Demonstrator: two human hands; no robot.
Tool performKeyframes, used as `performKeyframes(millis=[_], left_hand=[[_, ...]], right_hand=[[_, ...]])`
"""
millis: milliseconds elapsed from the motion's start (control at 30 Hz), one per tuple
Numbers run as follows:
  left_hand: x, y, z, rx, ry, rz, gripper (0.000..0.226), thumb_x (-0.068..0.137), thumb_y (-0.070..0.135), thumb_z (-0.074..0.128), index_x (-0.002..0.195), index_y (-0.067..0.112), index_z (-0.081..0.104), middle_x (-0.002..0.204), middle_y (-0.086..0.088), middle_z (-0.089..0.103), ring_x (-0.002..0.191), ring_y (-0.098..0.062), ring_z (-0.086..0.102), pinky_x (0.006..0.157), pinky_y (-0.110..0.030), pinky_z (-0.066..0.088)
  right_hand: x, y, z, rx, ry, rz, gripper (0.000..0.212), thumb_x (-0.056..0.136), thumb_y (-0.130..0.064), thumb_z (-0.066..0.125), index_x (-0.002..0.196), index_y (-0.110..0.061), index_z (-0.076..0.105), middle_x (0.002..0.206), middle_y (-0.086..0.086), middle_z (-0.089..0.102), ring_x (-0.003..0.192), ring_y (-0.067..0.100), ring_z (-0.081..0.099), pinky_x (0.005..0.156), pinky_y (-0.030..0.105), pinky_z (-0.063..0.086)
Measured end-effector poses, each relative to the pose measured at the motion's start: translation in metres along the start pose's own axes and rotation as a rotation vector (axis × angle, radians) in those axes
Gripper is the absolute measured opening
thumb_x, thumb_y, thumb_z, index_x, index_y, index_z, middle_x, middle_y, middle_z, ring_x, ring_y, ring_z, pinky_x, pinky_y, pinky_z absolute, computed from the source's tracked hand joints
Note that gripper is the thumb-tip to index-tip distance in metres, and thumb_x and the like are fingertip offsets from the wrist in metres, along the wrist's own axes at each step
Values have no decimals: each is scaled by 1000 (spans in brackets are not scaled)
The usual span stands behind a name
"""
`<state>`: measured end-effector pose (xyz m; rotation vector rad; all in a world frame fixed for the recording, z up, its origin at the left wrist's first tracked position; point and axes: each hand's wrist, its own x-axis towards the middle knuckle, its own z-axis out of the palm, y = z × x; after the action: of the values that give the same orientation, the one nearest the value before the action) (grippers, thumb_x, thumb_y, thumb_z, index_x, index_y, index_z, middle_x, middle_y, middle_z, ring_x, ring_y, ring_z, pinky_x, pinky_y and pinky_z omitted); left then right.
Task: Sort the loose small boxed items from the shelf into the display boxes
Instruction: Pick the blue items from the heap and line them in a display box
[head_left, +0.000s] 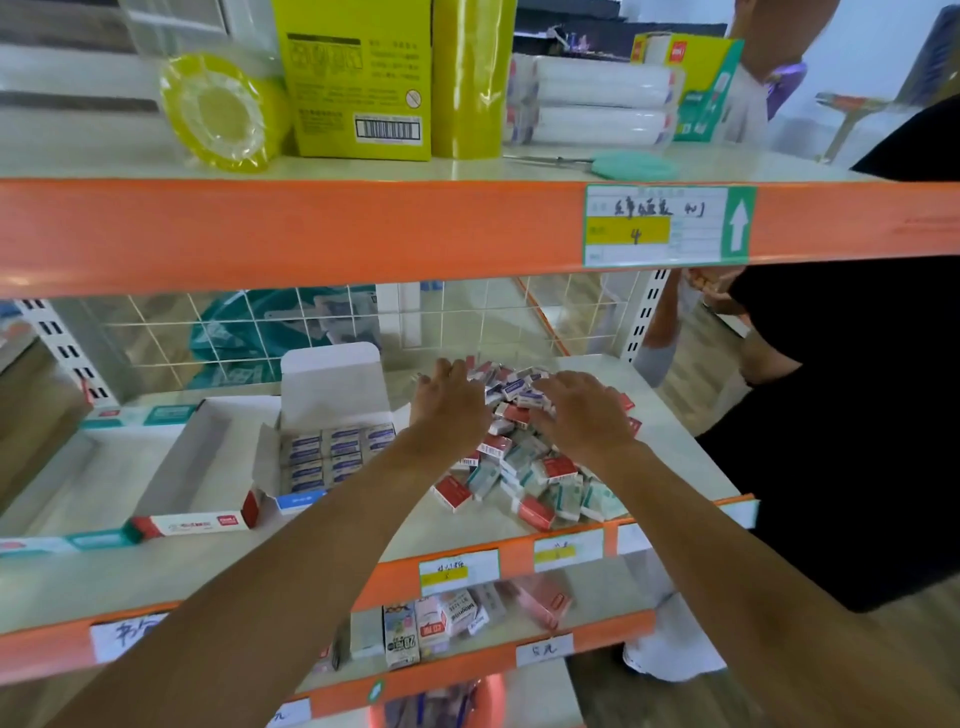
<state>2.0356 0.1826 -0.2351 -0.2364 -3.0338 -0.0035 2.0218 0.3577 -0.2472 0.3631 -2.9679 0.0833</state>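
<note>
Your left hand (448, 402) and right hand (582, 410) both sat palm-down on the pile of small boxes (524, 457), fingers spread, far half of the heap. Couldn't tell whether either had a box pinched underneath. The pile filled the right part of the middle shelf (171, 577) and ran almost to its near orange edge. Left of it, touching, stood the open blue-front display box (332, 457), flap up, packed with rows. Further left, the red-front display box (192, 467) looked empty. Upper shelf beam (311, 228) hung low overhead; wire grid (467, 322) closed the far side.
</note>
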Motion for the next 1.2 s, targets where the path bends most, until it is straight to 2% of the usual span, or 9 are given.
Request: performKeyframes(millis=[233,533,633,733,867,967,1033,1100,1200], left_hand=[[18,4,10,-7,-58,-62,37,96,38,44,115,10,60,119,-9,52,111,-25,43,94,-41,42],[22,4,10,-174,32,-100,32,86,30,66,109,8,61,105,-6,59,102,-22,50,86,-34,45],[14,-2,4,-422,80,-138,32,81,16,70,108,9,54,83,-1,57,80,-18,52,67,-26,45],[7,-12,2,-621,71,-205,23,75,4,67,87,13,49,70,0,48,64,-15,43,53,-25,35],[-6,-26,-1,-751,26,-279,25,71,-4,63,82,14,50,73,-2,52,67,-16,48,52,-22,38],[-15,-39,-9,-801,-18,-272,33,74,-1,65,100,16,54,83,2,54,73,-14,52,50,-16,37],[-21,-47,-11,-828,-31,-279,38,76,0,65,110,17,61,94,1,58,83,-18,56,60,-19,47],[-26,-55,-12,-860,-29,-308,25,78,3,65,100,15,70,94,-2,66,83,-21,63,76,-30,57],[-34,-67,-14,-921,-25,-356,10,82,7,66,75,15,64,78,-7,66,68,-17,64,68,-28,59]], right_hand=[[9,-2,8,-63,14,-55,34,95,-39,52,122,-21,62,124,6,62,112,28,57,94,51,46],[10,-4,9,-57,79,-122,30,94,-31,56,115,-11,63,110,5,67,105,24,54,85,40,47],[9,-7,7,-15,105,-117,32,92,-34,59,113,-11,61,107,7,66,103,24,55,83,38,46],[10,-14,4,97,97,-104,35,91,-33,60,120,-13,59,109,7,64,102,25,55,85,39,49],[9,-27,0,224,79,-142,41,91,-26,59,131,-18,55,102,9,57,97,25,54,75,32,45],[9,-39,-3,287,90,-192,34,89,-22,61,123,-19,61,94,6,50,88,24,54,67,28,36],[10,-49,-4,381,88,-202,28,88,-21,63,116,-18,62,92,3,50,83,20,54,67,26,36],[11,-58,-7,480,84,-192,23,88,-20,66,110,-17,62,92,2,54,78,15,52,68,25,37],[13,-72,-9,604,54,-169,19,86,-18,69,103,-14,61,88,1,61,75,14,55,68,26,44]])
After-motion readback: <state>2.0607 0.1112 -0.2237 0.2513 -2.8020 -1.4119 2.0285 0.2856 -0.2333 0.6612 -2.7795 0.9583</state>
